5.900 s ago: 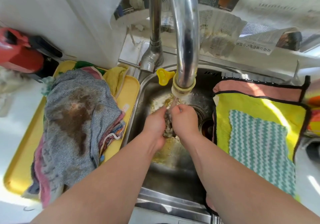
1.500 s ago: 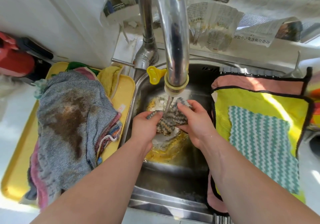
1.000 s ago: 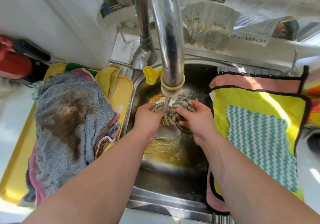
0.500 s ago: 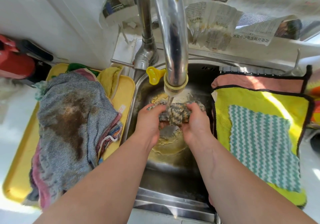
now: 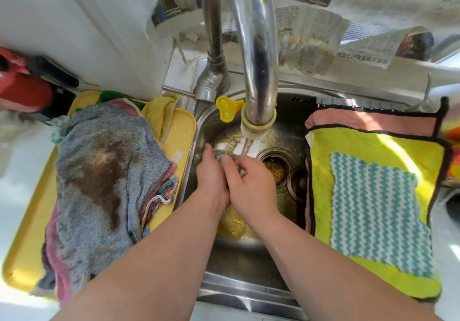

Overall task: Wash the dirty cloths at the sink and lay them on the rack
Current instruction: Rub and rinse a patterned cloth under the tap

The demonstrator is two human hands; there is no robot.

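Observation:
Over the steel sink (image 5: 199, 131) my left hand (image 5: 211, 176) and my right hand (image 5: 251, 184) are pressed together, squeezing a small grey zigzag cloth (image 5: 220, 154) bunched between them. Only a scrap of the cloth shows above my fingers. Water runs from the tap (image 5: 256, 72) onto my right fingers. On the right, a green-and-white zigzag cloth (image 5: 378, 211) lies on a yellow cloth (image 5: 368, 146), which lies over a pink cloth (image 5: 371, 121). At the left a stained grey cloth (image 5: 102, 171) tops a pile on the yellow tray (image 5: 27, 246).
The drain strainer (image 5: 275, 166) sits just right of my hands, with yellowish dirty water on the sink bottom (image 5: 234, 228). A yellow plug (image 5: 227, 109) hangs by the tap base. A red and black object (image 5: 25, 89) lies at the far left. Newspaper (image 5: 306, 39) lines the back wall.
My hands have closed together and dropped lower in the sink, bunching the cloth that was stretched between them half a second ago. The drain is now uncovered.

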